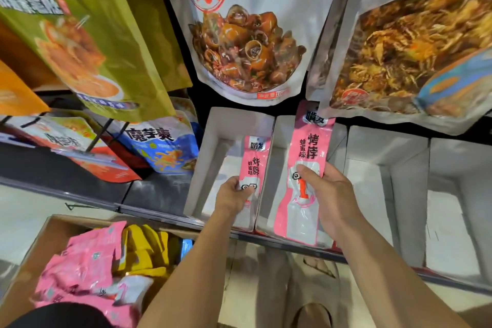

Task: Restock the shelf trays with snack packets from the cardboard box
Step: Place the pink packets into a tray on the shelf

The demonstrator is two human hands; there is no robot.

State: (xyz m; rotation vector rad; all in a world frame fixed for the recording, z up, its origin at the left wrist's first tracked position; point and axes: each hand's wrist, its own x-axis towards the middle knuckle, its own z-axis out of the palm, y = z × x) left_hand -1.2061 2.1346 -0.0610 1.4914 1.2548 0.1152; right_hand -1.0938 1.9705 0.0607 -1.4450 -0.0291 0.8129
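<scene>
L hand (234, 196) pinches pink plastic snack pkt (253, 165) in white card tray (213, 152). R hand (332, 194) grips 2nd pkt (312, 146) over 3 o'clock tray (278, 162). Brown cardboard box (32, 255), 7 o'clock: pink pkts (87, 261).

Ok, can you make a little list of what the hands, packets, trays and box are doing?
left hand: holds left packet inside first tray
right hand: holds right packet over second tray
packet colour: both pink
box: lower left, with pink packets and yellow packets inside
</scene>
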